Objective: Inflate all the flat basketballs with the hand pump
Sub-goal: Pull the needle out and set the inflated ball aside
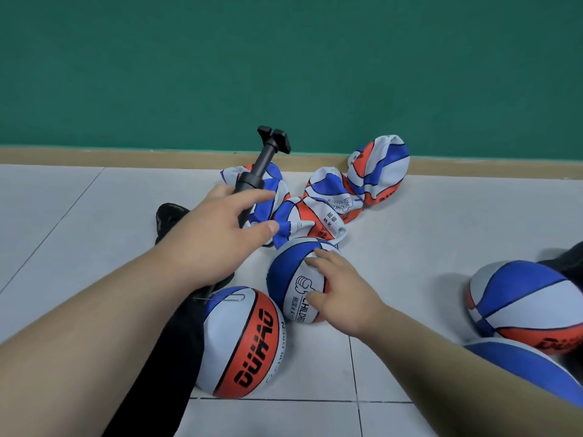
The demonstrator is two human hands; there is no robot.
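Counting perhaps four flat basketballs (310,220), four round ones (243,342), one hand pump (258,165).

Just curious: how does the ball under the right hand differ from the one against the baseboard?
The near ball is round and full; the baseboard ball is crumpled and caved in. The right hand rests on the near ball; no hand touches the baseboard ball. Both have blue, white and orange panels.

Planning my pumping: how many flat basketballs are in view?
4. One flat ball lies behind the pump, another mid-pile, another behind that, the last against the wall. More may be hidden underneath.
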